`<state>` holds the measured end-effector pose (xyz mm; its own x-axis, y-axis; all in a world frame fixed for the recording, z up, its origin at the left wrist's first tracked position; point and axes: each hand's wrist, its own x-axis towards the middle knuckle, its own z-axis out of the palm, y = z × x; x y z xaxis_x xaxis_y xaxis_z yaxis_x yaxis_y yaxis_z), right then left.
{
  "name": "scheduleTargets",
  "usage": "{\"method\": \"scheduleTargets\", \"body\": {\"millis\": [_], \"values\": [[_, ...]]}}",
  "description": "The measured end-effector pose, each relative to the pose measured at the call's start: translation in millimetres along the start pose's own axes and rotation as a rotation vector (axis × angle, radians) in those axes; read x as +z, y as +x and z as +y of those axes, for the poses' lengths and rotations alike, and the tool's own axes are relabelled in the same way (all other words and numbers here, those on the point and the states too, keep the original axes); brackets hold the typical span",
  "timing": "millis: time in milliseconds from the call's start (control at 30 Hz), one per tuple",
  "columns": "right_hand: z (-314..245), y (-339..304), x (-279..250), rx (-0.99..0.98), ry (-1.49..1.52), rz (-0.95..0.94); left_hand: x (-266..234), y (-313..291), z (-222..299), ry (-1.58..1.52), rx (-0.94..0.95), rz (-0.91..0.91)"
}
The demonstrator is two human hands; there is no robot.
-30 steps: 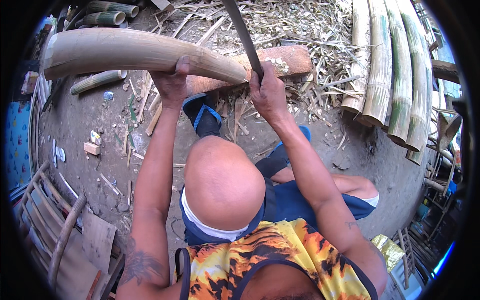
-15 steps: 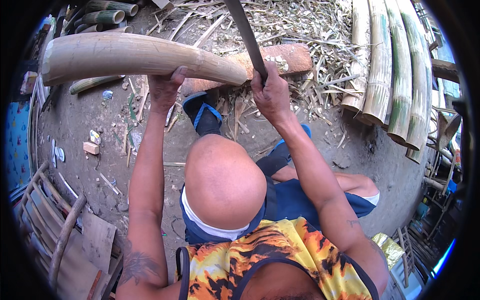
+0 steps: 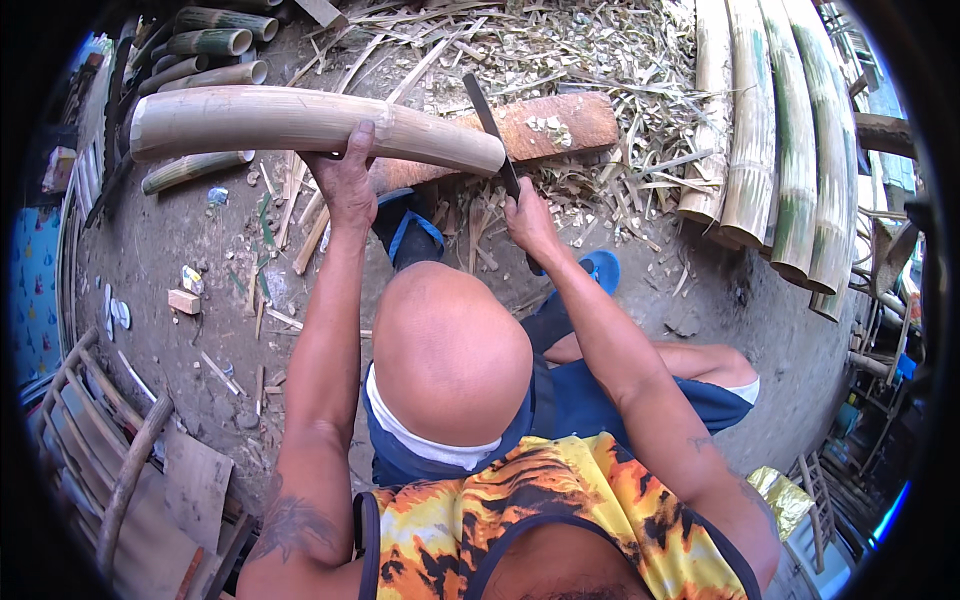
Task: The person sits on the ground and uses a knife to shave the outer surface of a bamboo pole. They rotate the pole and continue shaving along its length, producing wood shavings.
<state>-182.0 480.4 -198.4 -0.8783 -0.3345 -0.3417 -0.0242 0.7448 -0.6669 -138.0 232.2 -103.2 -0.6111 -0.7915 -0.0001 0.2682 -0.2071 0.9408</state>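
My left hand (image 3: 345,182) is closed around the underside of a thick, pale bamboo section (image 3: 270,122), its thumb up on the near side. The bamboo lies nearly level, its right end over a reddish-brown wooden block (image 3: 577,118). My right hand (image 3: 532,222) grips a machete (image 3: 483,104), whose dark blade points up and away, right at the bamboo's right end. Whether the edge touches the bamboo I cannot tell. Pale chips (image 3: 545,127) lie on top of the block.
Several long split bamboo lengths (image 3: 752,140) lie at the right. Cut bamboo pieces (image 3: 208,42) are stacked at the far left. Shavings (image 3: 640,60) cover the ground beyond the block. My sandalled foot (image 3: 408,232) is close to the block; a wooden rack (image 3: 128,480) stands at lower left.
The machete has come down and its blade tip has dropped beside the bamboo's end. My right hand has moved lower. The bamboo and my left hand have shifted slightly right.
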Motion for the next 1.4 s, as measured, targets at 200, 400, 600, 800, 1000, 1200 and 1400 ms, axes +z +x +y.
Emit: {"method": "scheduleTargets", "body": {"millis": [200,400,600,800,1000,1200,1400], "values": [[-2.4,-12.3,-18.3,0.013,-0.021,0.017,-23.0,7.1,10.6,-0.006,0.041,-0.305],[-40.6,-12.6,-44.4,-0.108,-0.074,0.086,-2.2,3.9,12.6,0.111,0.036,-0.119],[-78.6,-20.9,-65.1,-0.523,0.153,0.357,0.8,3.1,23.3,0.237,0.072,-0.197],[-49.2,12.5,-34.2,-0.050,-0.238,0.017,-2.1,4.3,16.2,0.313,0.113,-0.162],[-48.6,9.7,-51.2,-0.161,-0.010,0.116,-18.1,18.0,12.9,0.377,0.121,-0.298],[-64.0,-1.1,-58.3,-0.486,0.194,0.324,-28.0,23.4,11.1,0.274,0.048,-0.355],[-12.9,24.0,-31.4,0.011,-0.115,-0.101,-18.8,14.3,25.6,0.176,-0.097,-0.313]]}}
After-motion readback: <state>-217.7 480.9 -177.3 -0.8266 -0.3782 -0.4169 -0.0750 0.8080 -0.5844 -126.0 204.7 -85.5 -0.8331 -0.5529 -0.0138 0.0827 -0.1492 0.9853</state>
